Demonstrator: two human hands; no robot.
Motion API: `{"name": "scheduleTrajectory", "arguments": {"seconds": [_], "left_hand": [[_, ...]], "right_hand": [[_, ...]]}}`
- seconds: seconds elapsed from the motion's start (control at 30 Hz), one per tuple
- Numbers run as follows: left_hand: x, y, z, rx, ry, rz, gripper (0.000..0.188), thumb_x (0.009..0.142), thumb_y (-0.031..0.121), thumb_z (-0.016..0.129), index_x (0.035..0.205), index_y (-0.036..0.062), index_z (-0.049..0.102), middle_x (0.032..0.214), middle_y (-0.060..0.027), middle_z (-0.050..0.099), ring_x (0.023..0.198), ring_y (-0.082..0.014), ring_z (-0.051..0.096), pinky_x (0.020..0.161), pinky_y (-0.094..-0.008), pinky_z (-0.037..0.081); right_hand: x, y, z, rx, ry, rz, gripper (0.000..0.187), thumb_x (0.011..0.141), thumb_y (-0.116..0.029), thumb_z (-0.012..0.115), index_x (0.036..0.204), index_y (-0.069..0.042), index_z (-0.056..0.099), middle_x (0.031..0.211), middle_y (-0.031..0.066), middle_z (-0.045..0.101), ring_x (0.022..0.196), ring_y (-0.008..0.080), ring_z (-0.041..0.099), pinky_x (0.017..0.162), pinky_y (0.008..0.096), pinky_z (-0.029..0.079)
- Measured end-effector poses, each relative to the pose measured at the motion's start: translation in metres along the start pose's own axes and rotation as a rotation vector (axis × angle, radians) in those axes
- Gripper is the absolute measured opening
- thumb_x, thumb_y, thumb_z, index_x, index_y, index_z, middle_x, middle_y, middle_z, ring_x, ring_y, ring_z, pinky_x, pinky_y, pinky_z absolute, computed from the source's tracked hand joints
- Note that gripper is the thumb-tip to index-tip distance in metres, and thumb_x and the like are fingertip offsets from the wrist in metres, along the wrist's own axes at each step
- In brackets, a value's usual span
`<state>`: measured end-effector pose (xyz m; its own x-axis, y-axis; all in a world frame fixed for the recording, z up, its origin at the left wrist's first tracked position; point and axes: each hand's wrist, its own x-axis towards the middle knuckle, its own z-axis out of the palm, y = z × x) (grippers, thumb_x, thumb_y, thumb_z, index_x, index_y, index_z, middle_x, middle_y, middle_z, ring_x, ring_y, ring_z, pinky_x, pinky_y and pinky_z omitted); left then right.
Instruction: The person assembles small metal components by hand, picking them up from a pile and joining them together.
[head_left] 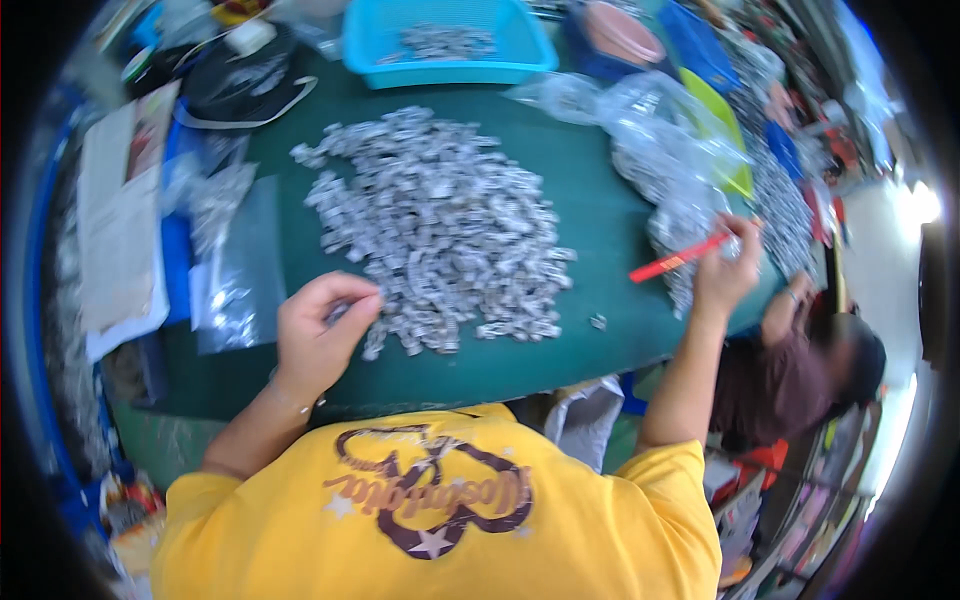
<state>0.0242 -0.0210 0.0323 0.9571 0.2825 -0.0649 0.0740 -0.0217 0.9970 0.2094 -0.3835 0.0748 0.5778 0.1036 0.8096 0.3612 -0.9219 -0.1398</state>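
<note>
head view: slim red stick (675, 260) (faintly marked) in the right grip (728, 268).

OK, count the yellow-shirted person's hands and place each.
2. The left hand is at the near left edge of the pile of grey pieces; the right hand, right of the pile, holds a red stick.

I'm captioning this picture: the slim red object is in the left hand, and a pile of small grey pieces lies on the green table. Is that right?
Not quite: the head view shows the slim red object in the right hand, not the left hand. The pile of small grey pieces does lie on the green table.
</note>
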Motion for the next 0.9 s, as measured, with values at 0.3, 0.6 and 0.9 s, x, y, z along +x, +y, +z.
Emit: {"name": "scheduleTrajectory", "arguments": {"seconds": [0.3, 0.6, 0.9], "left_hand": [[0.004, -0.003, -0.008, -0.035, -0.006, 0.138, 0.008, 0.079, 0.002, 0.063, 0.086, -0.0004, 0.06, 0.081, -0.0024, 0.06, 0.073, -0.0056, 0.055, 0.066, -0.0178, 0.044], [-0.002, -0.008, -0.015, -0.001, -0.004, 0.092, 0.009, 0.079, 0.006, 0.063, 0.086, -0.001, 0.061, 0.079, -0.0028, 0.062, 0.069, -0.005, 0.055, 0.063, -0.0189, 0.045], [0.004, -0.011, -0.006, -0.016, -0.043, 0.137, 0.014, 0.078, 0.002, 0.063, 0.091, -0.0004, 0.059, 0.081, -0.0028, 0.06, 0.073, -0.0065, 0.055, 0.066, -0.0185, 0.044]], "right_hand": [[-0.052, -0.158, 0.045, 0.796, -0.43, -0.187, 0.024, 0.067, -0.003, 0.071, 0.08, -0.005, 0.051, 0.081, 0.0099, 0.06, 0.07, 0.026, 0.055, 0.063, 0.0333, 0.044], [-0.054, -0.212, 0.076, 0.605, -0.464, -0.308, 0.022, 0.065, -0.008, 0.068, 0.079, -0.007, 0.05, 0.07, 0.0089, 0.051, 0.067, 0.0276, 0.051, 0.058, 0.0379, 0.036], [-0.06, -0.208, 0.067, 0.938, -0.456, 0.145, 0.024, 0.065, 0.005, 0.065, 0.079, -0.004, 0.047, 0.08, 0.0078, 0.058, 0.064, 0.014, 0.056, 0.058, 0.0238, 0.047]]}}
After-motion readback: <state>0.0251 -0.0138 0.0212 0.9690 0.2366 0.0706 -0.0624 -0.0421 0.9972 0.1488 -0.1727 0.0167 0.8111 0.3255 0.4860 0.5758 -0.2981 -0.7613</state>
